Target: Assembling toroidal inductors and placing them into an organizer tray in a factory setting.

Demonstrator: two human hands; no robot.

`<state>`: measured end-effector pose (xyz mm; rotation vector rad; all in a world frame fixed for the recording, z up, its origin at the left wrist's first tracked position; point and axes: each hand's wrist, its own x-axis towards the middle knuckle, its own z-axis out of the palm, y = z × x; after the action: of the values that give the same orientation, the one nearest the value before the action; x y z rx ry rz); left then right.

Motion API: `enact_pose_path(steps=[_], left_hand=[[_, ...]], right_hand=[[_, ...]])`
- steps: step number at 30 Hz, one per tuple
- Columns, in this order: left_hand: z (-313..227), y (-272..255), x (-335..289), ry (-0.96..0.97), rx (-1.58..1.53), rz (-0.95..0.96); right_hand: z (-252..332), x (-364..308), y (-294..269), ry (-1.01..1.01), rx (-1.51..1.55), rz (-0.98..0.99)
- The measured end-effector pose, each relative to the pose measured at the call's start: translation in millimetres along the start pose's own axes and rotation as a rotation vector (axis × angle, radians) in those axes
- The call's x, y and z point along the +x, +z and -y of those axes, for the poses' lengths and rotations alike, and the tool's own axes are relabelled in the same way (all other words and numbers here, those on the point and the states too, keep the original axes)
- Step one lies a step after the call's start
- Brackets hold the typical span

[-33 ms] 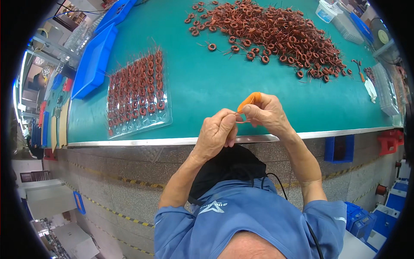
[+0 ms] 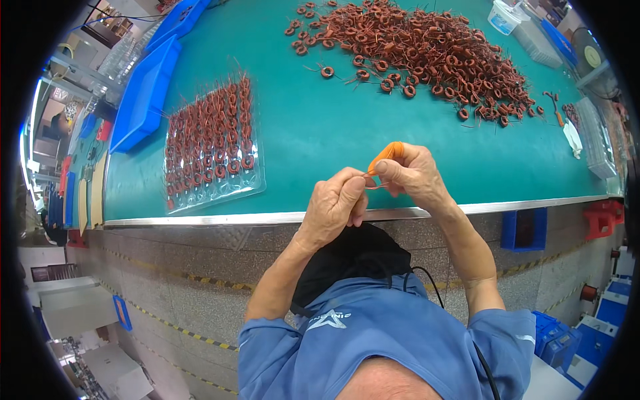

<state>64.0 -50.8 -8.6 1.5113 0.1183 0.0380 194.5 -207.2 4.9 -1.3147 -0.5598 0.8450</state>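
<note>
Reddish wire (image 2: 375, 187) sits between both hands, just above the table's near edge, around middle. Green table (image 2: 293, 133) fills most of the far half, pale metal strip along its near edge. Blue shirt (image 2: 393, 333) of the person, near side, forearms reaching up to the table edge. Big heap of coils (image 2: 427, 57), reddish-brown rings with wire ends sticking out, far side, middle to right; a few lie loose at its left and near edges. Clear tray (image 2: 235, 187) on table left, filled with rows of similar coils, leads pointing up. Blue bin (image 2: 143, 107), shallow, left of that tray and slightly farther, along the left table edge. Clear containers (image 2: 595, 140) at the right edge. Right hand (image 2: 419, 179): narrow grip, thumb pressed on an orange piece. Left hand (image 2: 337, 200): tight pinch, thumb and finger together on the wire, which runs across toward the right hand's fingers. Blue box (image 2: 512, 230) below the table edge, right. White tub (image 2: 503, 20) far right, beyond the heap. Orange piece (image 2: 385, 155): tip close to left fingertips; might be worn on a finger or gripped, too small to say.
</note>
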Motion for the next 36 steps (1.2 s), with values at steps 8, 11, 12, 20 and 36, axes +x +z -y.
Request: enact_pose_path(steps=[8,11,12,20,36], left_hand=[[-6.3,11.8,-4.8,0.150,0.172,-0.055],[-1.1,15.4,-3.9,0.110,-0.087,-0.081],[2.5,13.7,-0.6,0.150,-0.137,-0.074],[-6.7,18.3,0.4,0.078,-0.379,-0.080],[-25.5,0.2,17.2,0.453,0.656,-0.134]], right_hand=[[7.6,-13.9,19.8,-0.176,-0.103,-0.217],[4.2,-11.8,26.0,-0.251,-0.142,-0.251],[2.0,-10.1,26.4,-0.252,-0.122,-0.251],[-9.4,-5.7,26.9,-0.497,-0.278,-0.297],[-7.2,-15.1,18.4,-0.069,0.121,-0.129]])
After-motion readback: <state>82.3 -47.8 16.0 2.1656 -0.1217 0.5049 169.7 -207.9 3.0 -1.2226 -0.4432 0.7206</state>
